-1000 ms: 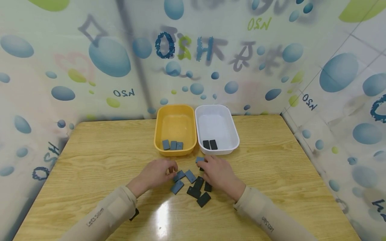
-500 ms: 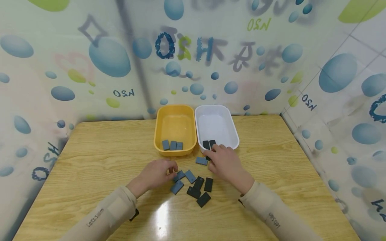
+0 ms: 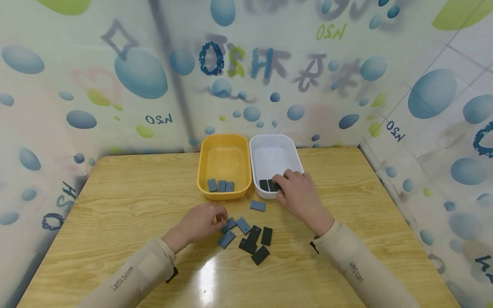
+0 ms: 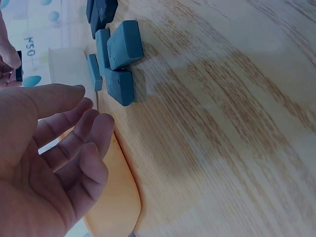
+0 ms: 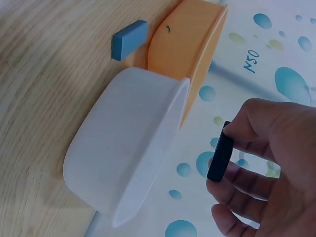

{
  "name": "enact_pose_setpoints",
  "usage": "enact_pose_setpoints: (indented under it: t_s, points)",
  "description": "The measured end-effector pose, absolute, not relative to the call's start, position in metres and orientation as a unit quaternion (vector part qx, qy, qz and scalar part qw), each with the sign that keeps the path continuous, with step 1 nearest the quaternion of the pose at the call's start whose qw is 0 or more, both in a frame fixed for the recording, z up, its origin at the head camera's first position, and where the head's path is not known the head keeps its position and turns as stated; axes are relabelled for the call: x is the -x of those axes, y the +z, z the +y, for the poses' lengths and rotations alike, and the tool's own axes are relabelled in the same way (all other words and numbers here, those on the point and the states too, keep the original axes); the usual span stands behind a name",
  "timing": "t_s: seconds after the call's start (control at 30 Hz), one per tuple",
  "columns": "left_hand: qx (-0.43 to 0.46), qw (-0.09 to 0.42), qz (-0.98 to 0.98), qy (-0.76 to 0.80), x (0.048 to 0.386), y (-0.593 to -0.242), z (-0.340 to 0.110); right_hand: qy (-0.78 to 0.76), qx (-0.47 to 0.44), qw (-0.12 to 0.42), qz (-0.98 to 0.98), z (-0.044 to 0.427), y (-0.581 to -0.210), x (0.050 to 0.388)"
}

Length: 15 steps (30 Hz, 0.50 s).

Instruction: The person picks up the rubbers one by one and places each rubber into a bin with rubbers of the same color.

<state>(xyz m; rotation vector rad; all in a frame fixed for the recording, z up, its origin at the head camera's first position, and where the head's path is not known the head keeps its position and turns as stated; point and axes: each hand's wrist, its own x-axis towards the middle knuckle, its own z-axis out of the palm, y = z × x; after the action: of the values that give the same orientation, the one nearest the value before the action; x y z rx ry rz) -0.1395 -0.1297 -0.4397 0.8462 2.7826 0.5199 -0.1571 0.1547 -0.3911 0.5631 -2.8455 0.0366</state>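
Observation:
My right hand [image 3: 302, 194] is over the near end of the white bin [image 3: 271, 156]. In the right wrist view its thumb and fingers pinch a small black rectangular block [image 5: 220, 157]. Black blocks [image 3: 263, 185] lie at the bin's near end, partly hidden by the hand. My left hand [image 3: 197, 223] stays low over the table, fingers loosely bent and holding nothing. Beside its fingertips sit several blue-grey blocks [image 3: 243, 225], also seen in the left wrist view as blue blocks [image 4: 125, 45]. Black blocks [image 3: 260, 255] lie loose just to their right.
Left of the white bin, touching it, stands a yellow bin [image 3: 225, 156] with three blue-grey blocks [image 3: 221, 186]. One blue-grey block [image 3: 258, 205] lies in front of the bins. A patterned wall [image 3: 250, 98] rises behind the wooden table [image 3: 146, 184].
My right hand has picked up a black block from beside the lone blue-grey block and carried it up and right, over the white bin. The left hand has not moved.

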Motion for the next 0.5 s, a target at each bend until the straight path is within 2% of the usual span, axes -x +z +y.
enact_pose_setpoints:
  t_s: [0.33,0.5]
  points:
    - [-0.270,0.104,0.941,0.177,0.138,-0.438,-0.130,0.011,-0.196,0.144,-0.970,0.162,-0.394,0.177]
    - [-0.261,0.109,0.942,0.180,0.137,-0.438,-0.131,0.027,-0.190,0.131,-0.973,0.164,-0.399,0.190]
